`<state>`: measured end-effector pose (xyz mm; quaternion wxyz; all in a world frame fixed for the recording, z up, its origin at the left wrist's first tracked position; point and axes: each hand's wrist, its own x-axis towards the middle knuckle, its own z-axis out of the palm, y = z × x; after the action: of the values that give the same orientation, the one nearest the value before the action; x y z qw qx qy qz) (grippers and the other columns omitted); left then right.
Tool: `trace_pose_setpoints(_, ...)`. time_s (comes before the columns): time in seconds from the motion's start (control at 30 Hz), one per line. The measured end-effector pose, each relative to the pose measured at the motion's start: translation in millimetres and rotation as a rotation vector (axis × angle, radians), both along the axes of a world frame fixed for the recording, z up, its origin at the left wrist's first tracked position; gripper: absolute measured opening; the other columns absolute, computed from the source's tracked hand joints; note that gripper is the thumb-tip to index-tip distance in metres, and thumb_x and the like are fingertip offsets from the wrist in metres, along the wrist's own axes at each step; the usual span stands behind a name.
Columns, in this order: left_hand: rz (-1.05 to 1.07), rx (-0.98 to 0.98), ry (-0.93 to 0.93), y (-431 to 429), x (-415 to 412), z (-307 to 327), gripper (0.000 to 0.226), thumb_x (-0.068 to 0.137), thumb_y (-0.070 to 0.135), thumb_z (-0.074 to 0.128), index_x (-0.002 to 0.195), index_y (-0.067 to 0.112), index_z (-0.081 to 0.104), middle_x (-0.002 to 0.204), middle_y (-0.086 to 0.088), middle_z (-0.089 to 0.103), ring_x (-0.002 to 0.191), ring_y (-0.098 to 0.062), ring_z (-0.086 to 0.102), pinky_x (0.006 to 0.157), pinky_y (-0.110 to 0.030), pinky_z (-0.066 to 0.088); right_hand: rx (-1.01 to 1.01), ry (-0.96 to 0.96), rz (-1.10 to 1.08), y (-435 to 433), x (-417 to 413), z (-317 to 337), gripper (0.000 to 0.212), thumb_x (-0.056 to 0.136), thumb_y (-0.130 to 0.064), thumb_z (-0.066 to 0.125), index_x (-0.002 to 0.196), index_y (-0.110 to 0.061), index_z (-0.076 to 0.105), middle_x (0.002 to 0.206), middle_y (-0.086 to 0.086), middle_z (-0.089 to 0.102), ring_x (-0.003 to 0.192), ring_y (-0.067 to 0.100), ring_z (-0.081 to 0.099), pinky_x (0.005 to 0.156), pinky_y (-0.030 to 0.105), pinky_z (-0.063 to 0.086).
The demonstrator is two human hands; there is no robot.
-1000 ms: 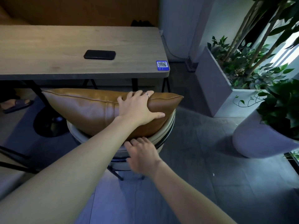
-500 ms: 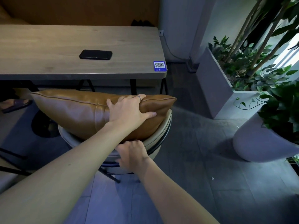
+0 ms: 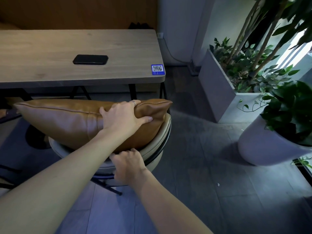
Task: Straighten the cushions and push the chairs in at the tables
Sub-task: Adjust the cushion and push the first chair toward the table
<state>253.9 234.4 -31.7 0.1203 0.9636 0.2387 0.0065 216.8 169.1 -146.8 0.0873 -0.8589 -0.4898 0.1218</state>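
Note:
A tan leather cushion (image 3: pixel 67 122) lies lengthwise across the top of a round-backed beige chair (image 3: pixel 162 141). My left hand (image 3: pixel 123 119) presses on the cushion's right part, fingers curled over its top edge and thumb on its front face. Lower down, my right hand (image 3: pixel 130 166) grips the curved back rim of the chair, its fingertips tucked under the cushion. The chair stands a little in front of a long wooden table (image 3: pixel 50 48), and its seat is hidden by the cushion.
A black phone (image 3: pixel 90 59) and a blue QR sticker (image 3: pixel 157 69) are on the table. A rectangular grey planter (image 3: pixel 219 92) and a round white pot (image 3: pixel 263 146) with green plants stand to the right. Grey tiled floor lies between them and the chair.
The chair and cushion have shifted forward toward the table and slightly left. My right hand has closed more firmly on the chair's back rim; my left hand stays on the cushion.

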Motion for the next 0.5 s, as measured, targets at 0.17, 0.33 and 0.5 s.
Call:
trace_pose_setpoints(0.17,-0.009,-0.005,-0.011,0.5,-0.9,-2.8,0.082,0.079,0.079,0.058,0.147,0.034,0.051,0.142,-0.004,0.062,0.135,-0.032,0.052,0.119,-0.064,0.023,0.099,-0.101,-0.015,-28.4,12.8,-11.6,0.035,0.093,-0.036,0.069,0.115,-0.009,0.064,0.111,0.013,0.072,0.108,0.034,0.064,0.102,0.045,0.04)
trace_pose_setpoints(0.33,-0.018,-0.005,-0.014,3.6,-2.0,-3.0,0.082,0.079,0.08,0.057,0.147,0.034,0.051,0.142,-0.004,0.062,0.136,-0.032,0.052,0.118,-0.064,0.023,0.118,-0.223,0.004,-29.1,9.7,-24.7,0.043,0.084,-0.046,0.079,0.098,-0.007,0.069,0.091,0.011,0.074,0.09,0.033,0.068,0.09,0.045,0.048)
trace_pose_setpoints(0.5,-0.014,0.007,-0.005,5.7,-5.1,-1.7,0.082,0.079,0.079,0.058,0.146,0.031,0.05,0.142,-0.006,0.062,0.136,-0.033,0.051,0.119,-0.063,0.023,0.157,-0.249,-0.001,-25.8,8.0,-27.3,0.042,0.087,-0.046,0.076,0.099,-0.007,0.067,0.092,0.011,0.073,0.091,0.032,0.066,0.091,0.045,0.045)
